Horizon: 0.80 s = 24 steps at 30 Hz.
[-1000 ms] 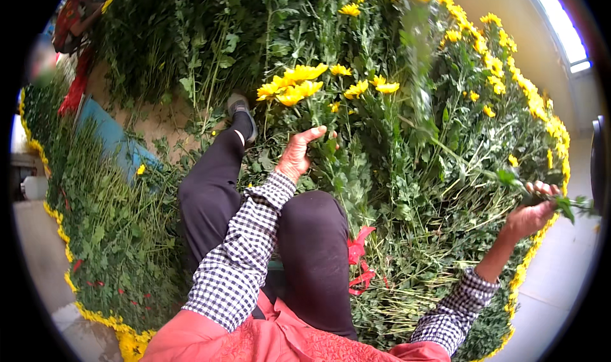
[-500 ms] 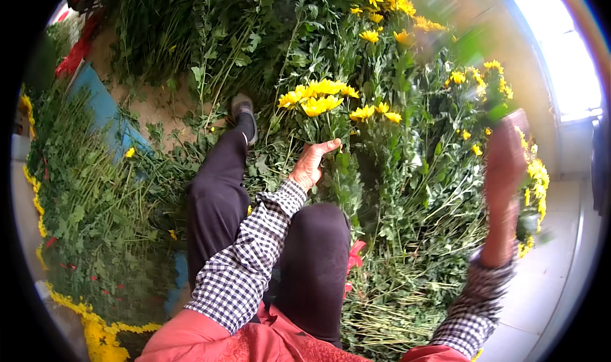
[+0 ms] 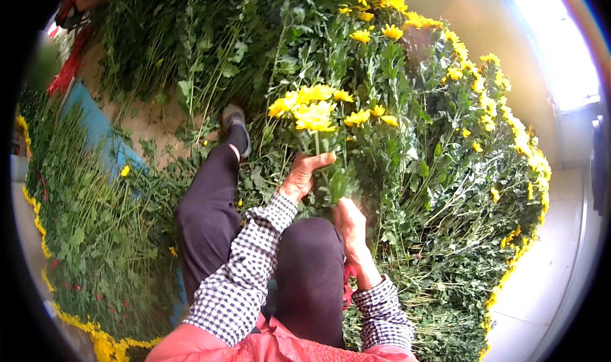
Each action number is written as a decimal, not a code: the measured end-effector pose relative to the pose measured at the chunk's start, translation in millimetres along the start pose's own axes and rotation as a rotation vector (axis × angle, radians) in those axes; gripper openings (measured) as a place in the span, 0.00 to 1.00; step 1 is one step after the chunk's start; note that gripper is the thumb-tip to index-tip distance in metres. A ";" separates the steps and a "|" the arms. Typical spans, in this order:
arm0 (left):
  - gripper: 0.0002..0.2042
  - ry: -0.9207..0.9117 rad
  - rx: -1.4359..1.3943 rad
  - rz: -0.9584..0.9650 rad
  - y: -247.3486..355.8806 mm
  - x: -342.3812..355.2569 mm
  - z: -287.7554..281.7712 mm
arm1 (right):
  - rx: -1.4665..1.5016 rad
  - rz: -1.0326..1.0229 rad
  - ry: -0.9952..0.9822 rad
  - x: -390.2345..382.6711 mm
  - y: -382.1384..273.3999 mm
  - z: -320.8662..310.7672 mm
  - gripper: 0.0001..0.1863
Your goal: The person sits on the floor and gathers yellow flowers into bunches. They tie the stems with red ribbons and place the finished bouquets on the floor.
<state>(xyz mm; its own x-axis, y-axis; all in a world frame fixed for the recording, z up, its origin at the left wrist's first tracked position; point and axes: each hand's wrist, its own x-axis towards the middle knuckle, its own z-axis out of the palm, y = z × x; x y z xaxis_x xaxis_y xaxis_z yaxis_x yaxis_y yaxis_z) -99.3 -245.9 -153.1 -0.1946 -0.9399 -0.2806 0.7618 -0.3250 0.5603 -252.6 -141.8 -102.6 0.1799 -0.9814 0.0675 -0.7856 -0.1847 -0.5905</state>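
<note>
Your two hands at a bunch of yellow, many-petalled flowers on leafy green stems [image 3: 313,112], upright in front of your knees.

Your left hand [image 3: 300,176] grips the stems below the blooms, thumb extended, other fingers curled and partly hidden; your right hand [image 3: 349,220] is just below, fingers bunched together at the lower foliage, though you cannot tell whether they pinch a stem; one handful appears gathered, while the broad heap of green cut stems [image 3: 439,190] at right seems largely unsorted; its tangled, overlapping stalks may hinder separation; your dark-trousered right knee [image 3: 312,250] crowds the right hand; a shiny red ribbon [image 3: 347,287] lies beside it; a flat blue sheet [image 3: 95,123] shows at left.
</note>
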 end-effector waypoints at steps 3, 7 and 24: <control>0.14 0.193 -0.028 -0.043 -1.9 3.6 -5.0 | -0.199 -0.357 0.312 57.2 16.6 -25.4 0.17; 0.10 0.164 -0.171 -0.148 7.7 -6.9 3.4 | -0.801 0.015 0.840 130.1 89.2 -79.0 0.25; 0.18 0.139 -0.140 -0.190 -8.3 0.7 -3.1 | -0.004 0.072 0.178 -9.5 13.5 -111.6 0.11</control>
<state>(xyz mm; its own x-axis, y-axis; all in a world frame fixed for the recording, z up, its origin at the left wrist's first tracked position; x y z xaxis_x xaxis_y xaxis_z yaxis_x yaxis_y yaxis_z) -103.9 -243.6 -160.3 -0.2623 -0.8370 -0.4802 0.7997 -0.4670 0.3772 -330.9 -141.0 -21.5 0.0159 -0.9858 0.1672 -0.7952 -0.1138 -0.5956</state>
